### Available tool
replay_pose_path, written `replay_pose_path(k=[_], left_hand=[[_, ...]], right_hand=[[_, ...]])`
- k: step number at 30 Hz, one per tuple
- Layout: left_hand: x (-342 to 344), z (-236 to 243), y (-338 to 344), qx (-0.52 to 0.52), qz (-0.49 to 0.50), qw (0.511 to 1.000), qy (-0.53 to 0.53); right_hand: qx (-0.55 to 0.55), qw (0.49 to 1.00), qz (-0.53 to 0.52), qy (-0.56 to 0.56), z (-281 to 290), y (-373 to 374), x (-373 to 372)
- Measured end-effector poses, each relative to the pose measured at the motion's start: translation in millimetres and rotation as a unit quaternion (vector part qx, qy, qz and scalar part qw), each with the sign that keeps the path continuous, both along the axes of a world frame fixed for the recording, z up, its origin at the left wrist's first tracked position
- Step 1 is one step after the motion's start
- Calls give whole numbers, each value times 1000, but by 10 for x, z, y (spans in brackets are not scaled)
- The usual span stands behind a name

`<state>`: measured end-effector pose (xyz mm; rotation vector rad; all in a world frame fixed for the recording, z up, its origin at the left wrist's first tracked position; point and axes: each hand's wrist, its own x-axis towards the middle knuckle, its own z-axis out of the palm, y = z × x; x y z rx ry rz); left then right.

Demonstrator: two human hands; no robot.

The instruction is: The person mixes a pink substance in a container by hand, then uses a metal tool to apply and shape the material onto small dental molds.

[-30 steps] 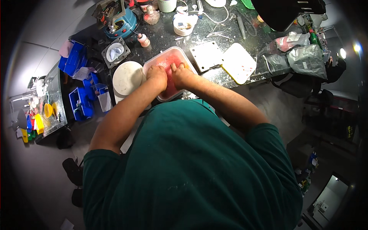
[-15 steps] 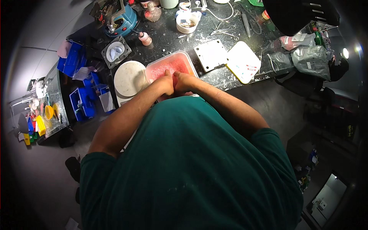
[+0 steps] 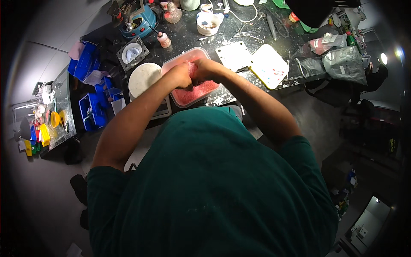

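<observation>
Both my hands are together over a clear plastic tub [image 3: 185,56] of pink, wet-looking granular material [image 3: 199,91]. My left hand [image 3: 183,77] and my right hand [image 3: 205,71] close on a pink lump [image 3: 192,68] that shows between them. Its exact shape is hidden by my fingers. Directly left of the tub stands a scale with a round pale top [image 3: 144,81]. Right of the tub lie a white square plate [image 3: 233,55] with corner holes and a white lid [image 3: 269,66] with a yellow edge.
Behind the tub are a pink bottle [image 3: 163,40], a white bowl [image 3: 208,25], scissor-like tools [image 3: 249,34] and a grey handpiece [image 3: 272,28]. A metal frame holding a white mould [image 3: 132,53] sits back left. Blue bins [image 3: 91,112] stand left; plastic bags [image 3: 344,64] lie right.
My hands have risen and moved farther from my body, toward the back of the tub. The pink lump between them and more of the tub's near part now show.
</observation>
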<state>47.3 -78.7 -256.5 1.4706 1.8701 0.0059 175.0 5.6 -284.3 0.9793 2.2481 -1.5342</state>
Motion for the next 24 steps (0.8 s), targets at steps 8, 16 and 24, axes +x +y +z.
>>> replay_pose_path(k=[8,16,24], left_hand=[[-24,451,9,178,-18,984,21],[-47,794,29,217,-50,973,62],[33,1022,33,155,-41,985,67]], right_hand=[[337,909,245,16,731,98,-42],[401,893,202,-35,1186,25,-111],[364,911,189,-53,1182,82,-144]])
